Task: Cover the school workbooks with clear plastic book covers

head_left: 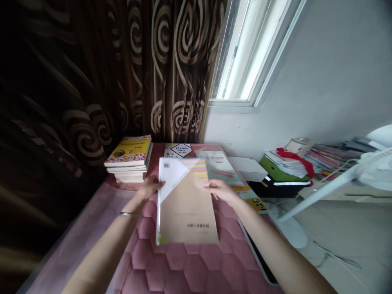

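Between my two hands is a thin book (186,208) with a tan and white cover, raised over the pink quilted surface (171,269); its printing is upside down to me. My left hand (150,187) grips its left edge, thumb on the cover, with a bracelet on the wrist. On the opposite edge my right hand (221,191) pinches it near the striped corner. Behind it lies a book with a diamond label (179,150), partly covered. A pale book with a green band (219,163) is beyond my right hand.
A stack of books (130,157) with a yellow cover on top stands at the back left, near the patterned curtain (171,73). On the right are a white box (246,168), a dark bin with papers (283,179) and a white fan (324,179).
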`<state>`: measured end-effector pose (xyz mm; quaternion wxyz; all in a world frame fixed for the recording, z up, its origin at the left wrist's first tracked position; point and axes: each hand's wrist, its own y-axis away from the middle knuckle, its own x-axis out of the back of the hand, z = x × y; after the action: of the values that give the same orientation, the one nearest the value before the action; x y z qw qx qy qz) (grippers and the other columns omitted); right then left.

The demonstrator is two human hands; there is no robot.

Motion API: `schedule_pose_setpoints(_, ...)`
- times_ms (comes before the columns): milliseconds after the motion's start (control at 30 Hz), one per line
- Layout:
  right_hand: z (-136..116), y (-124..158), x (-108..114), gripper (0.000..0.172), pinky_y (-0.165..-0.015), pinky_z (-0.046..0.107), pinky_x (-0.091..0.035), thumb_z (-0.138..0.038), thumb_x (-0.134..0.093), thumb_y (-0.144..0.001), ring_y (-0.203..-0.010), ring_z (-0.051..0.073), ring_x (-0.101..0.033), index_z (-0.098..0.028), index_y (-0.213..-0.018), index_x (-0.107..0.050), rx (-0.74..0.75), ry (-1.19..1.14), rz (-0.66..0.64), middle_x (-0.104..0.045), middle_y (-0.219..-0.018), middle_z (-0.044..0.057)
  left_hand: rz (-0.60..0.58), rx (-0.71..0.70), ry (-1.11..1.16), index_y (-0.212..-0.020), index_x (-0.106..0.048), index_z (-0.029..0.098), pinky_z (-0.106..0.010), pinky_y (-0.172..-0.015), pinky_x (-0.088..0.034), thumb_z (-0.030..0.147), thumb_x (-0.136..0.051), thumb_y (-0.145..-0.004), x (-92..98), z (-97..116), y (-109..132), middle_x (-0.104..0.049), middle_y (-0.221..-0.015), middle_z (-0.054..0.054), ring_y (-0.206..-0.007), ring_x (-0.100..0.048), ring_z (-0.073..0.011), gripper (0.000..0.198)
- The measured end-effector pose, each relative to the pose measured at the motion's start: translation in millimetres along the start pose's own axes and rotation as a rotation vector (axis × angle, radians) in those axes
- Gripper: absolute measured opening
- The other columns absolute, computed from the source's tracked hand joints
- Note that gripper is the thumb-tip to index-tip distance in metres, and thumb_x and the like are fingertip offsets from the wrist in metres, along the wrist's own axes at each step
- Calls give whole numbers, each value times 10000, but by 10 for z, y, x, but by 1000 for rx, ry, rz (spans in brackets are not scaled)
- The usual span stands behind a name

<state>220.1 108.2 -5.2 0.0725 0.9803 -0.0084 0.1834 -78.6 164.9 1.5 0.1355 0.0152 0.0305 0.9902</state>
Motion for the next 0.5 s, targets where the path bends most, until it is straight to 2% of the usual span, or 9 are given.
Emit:
schedule_pose_setpoints(67, -179, 39, 169, 370, -425, 200, -401, -506, -726, -645, -439, 85, -509, -178, -765, -603, 205, -108, 90, -598, -571, -41, -43, -179, 78, -741, -539, 163, -250, -596, -487, 426, -821, -539, 3, 302, 67, -670, -689, 7, -594, -609, -125, 435)
schedule_pose_setpoints(133, -303, 81, 304, 379, -531, 254, -501, -532, -702, -681, -578, 142, -627, -184, -812, -627, 376, -123, 194, -678, -700, 13, -11, -360, 52, -745, -545, 163, -283, -695, -518, 406, -810, -586, 6, 533, 164, -699, -745, -12, -693, -654, -152, 393)
schedule_pose_setpoints(200, -308, 120, 357, 318, -688, 315, -547, -502, -664, -746, -779, 194, -681, -195, -828, -657, 550, -47, 266, -718, -856, 60, 24, -512, -54, -753, -558, 164, -315, -781, -527, 375, -752, -689, 15, 593, 257, -727, -852, -51, -816, -679, -182, 294)
schedule_pose_setpoints(267, -167, 144, 305, 211, -814, 348, -531, -409, -594, -828, -936, 211, -668, -212, -814, -667, 714, 68, 309, -721, -964, 72, 8, -636, -188, -751, -560, 171, -349, -856, -520, 328, -666, -789, 35, 439, 311, -733, -972, -86, -959, -672, -209, 193)
schedule_pose_setpoints(367, 239, 152, 76, 196, -862, 337, -510, -219, -482, -874, -984, 183, -656, -232, -797, -662, 805, 298, 320, -714, -1023, 51, -10, -756, -483, -741, -571, 185, -377, -968, -477, 239, -572, -856, 84, -79, 302, -729, -1046, -91, -1158, -593, -218, 127)
schedule_pose_setpoints(433, 528, 152, -101, 260, -867, 317, -506, -142, -437, -858, -968, 170, -660, -238, -785, -666, 775, 451, 294, -717, -1013, 42, -40, -721, -763, -795, -618, 190, -351, -984, -475, 192, -538, -869, 114, -450, 274, -712, -1109, -81, -1173, -585, -198, 109)
schedule_pose_setpoints(500, 742, 156, -232, 303, -843, 287, -514, -118, -404, -859, -950, 157, -666, -241, -820, -678, 712, 561, 233, -711, -1047, 36, -142, -632, -1054, -995, -647, 195, -324, -996, -472, 138, -491, -882, 127, -715, 261, -678, -1188, -76, -1143, -604, -168, 201)
